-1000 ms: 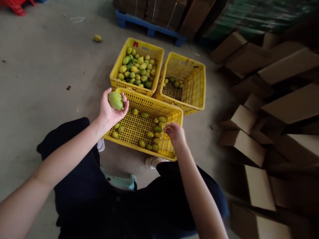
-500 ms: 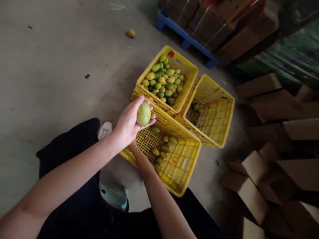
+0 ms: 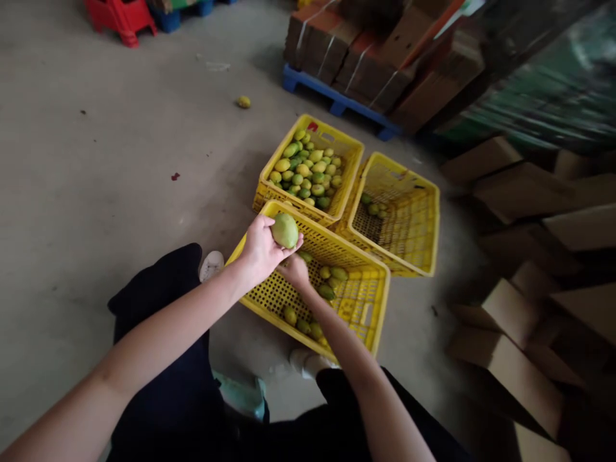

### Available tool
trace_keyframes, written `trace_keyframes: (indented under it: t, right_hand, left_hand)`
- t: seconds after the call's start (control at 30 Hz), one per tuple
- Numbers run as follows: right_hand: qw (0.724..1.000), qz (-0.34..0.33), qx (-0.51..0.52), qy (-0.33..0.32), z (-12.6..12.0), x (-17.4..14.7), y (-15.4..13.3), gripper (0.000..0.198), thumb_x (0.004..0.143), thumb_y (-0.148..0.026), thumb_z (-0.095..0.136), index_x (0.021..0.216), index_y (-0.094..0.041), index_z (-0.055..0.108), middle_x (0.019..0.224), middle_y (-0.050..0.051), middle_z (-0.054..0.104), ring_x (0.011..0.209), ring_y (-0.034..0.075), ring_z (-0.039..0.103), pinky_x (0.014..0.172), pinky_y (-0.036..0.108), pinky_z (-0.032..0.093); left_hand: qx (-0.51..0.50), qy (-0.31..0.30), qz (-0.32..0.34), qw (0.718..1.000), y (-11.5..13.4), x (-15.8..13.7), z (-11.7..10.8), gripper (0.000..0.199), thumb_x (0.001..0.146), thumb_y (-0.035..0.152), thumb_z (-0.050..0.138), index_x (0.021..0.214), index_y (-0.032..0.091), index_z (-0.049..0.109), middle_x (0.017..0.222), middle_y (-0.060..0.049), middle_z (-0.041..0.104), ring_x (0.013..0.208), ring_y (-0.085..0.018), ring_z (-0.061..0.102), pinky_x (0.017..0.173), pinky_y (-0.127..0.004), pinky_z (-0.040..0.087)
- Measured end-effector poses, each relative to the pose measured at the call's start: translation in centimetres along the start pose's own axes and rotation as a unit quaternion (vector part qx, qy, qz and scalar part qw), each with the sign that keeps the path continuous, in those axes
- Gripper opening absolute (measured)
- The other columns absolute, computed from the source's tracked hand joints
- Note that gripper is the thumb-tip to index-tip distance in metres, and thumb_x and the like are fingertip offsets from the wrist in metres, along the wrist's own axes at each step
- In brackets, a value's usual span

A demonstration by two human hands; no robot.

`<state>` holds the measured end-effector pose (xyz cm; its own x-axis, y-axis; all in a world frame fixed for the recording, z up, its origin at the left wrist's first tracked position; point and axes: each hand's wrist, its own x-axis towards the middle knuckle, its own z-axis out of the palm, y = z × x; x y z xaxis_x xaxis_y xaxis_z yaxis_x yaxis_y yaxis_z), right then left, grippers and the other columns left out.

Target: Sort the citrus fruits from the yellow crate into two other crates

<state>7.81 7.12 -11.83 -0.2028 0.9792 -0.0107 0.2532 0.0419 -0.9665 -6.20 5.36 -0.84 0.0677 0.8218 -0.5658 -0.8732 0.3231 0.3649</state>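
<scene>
My left hand (image 3: 260, 251) is wrapped round a pale green lemon (image 3: 285, 230), held above the near yellow crate (image 3: 317, 228). Just below and to its right is my right hand (image 3: 295, 272), over the inside of the same crate. Its fingers are partly hidden by my left hand, so I cannot make out what they hold. A few green-yellow lemons (image 3: 326, 292) lie on the crate's perforated floor, some beside my right forearm. Behind stands a second yellow crate (image 3: 262, 192) well filled with yellow and green lemons (image 3: 303, 170).
A third yellow crate (image 3: 436, 224) on the right holds a few lemons. One lemon (image 3: 244, 102) lies on the floor. Bundled cardboard sits on a blue pallet (image 3: 337, 99) behind; open cardboard boxes (image 3: 514, 333) crowd the right. A red stool (image 3: 122, 19) stands far left.
My right hand has shifted right, out from behind my left wrist. My left hand still holds the green lemon. The camera view has tilted up, bringing the red stool into sight.
</scene>
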Motion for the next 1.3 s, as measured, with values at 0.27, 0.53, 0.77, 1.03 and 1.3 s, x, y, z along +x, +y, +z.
trace_keyframes:
  t: [0.27, 0.53, 0.77, 1.03, 1.3]
  right_hand:
    - [0.990, -0.093, 0.040, 0.101, -15.6, -5.4, -11.7, 0.042, 0.059, -0.032, 0.083, 0.098, -0.024, 0.066, 0.087, -0.001, 0.071, 0.079, 0.017, 0.066, 0.074, 0.031, 0.055]
    - [0.975, -0.088, 0.092, 0.181, -14.6, -12.8, -10.6, 0.041, 0.063, -0.032, 0.082, 0.098, -0.025, 0.060, 0.089, 0.000, 0.071, 0.074, 0.017, 0.069, 0.070, 0.034, 0.059]
    - [0.966, -0.104, 0.023, 0.237, -13.4, -12.1, -10.0, 0.040, 0.066, -0.032, 0.079, 0.098, -0.024, 0.059, 0.091, 0.001, 0.069, 0.077, 0.018, 0.069, 0.071, 0.036, 0.060]
    - [0.936, -0.177, -0.061, 0.297, -11.6, -11.4, -10.9, 0.035, 0.073, -0.023, 0.068, 0.106, -0.027, 0.057, 0.106, 0.003, 0.067, 0.095, 0.020, 0.066, 0.085, 0.040, 0.057]
    - [0.939, -0.183, -0.031, 0.288, -10.3, -10.6, -11.3, 0.036, 0.074, -0.018, 0.064, 0.108, -0.028, 0.057, 0.114, 0.003, 0.065, 0.109, 0.020, 0.062, 0.093, 0.041, 0.053]
  left_hand:
    - [0.150, -0.177, -0.110, 0.966, -3.8, -1.4, 2.1, 0.028, 0.082, 0.041, 0.065, 0.092, 0.016, 0.066, 0.091, -0.011, 0.068, 0.083, -0.020, 0.064, 0.073, -0.031, 0.055]
    - [0.188, -0.224, -0.070, 0.954, -7.0, -2.4, 4.0, 0.018, 0.073, 0.020, 0.075, 0.089, 0.014, 0.070, 0.093, -0.007, 0.072, 0.091, -0.016, 0.067, 0.081, -0.023, 0.054]
    - [0.272, -0.276, 0.082, 0.918, -7.4, -2.4, 3.3, 0.046, 0.059, 0.011, 0.082, 0.101, 0.021, 0.069, 0.105, -0.002, 0.069, 0.100, -0.017, 0.064, 0.094, -0.029, 0.049]
    - [0.332, -0.322, 0.199, 0.864, -7.2, -3.1, 3.0, 0.057, 0.054, 0.005, 0.082, 0.104, 0.027, 0.065, 0.121, -0.001, 0.063, 0.112, -0.021, 0.058, 0.096, -0.034, 0.044]
    - [0.335, -0.343, 0.224, 0.848, -6.4, -3.6, 3.4, 0.053, 0.053, 0.007, 0.083, 0.099, 0.027, 0.065, 0.119, -0.002, 0.064, 0.114, -0.023, 0.057, 0.101, -0.040, 0.042]
